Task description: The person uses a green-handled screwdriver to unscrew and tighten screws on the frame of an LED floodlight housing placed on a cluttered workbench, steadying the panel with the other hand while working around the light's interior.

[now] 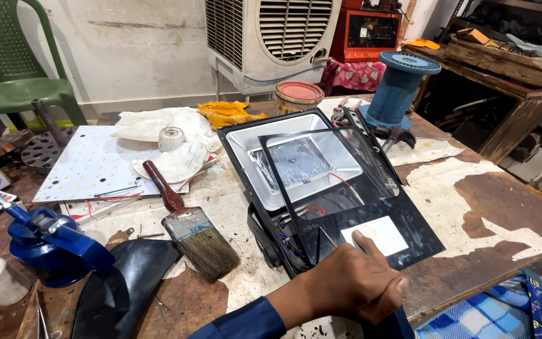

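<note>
One hand (pixel 354 284), the left by its sleeve and thumb though I cannot tell for sure, rests on the near edge of one black glass front panel (pixel 371 207), fingers curled loosely, thumb on the glass beside one white rectangular label (pixel 374 235); whether it grips the panel I cannot tell; the panel lies tilted over one black floodlight housing (pixel 283 163) on the bench (pixel 472 251); one paintbrush (pixel 189 229) lies left of the housing; one white LED board (pixel 95 163) beyond; one blue spool (pixel 399 85) and one red-lidded tin (pixel 298 95) stand further back; one blue vise (pixel 51 242) at the left edge.
</note>
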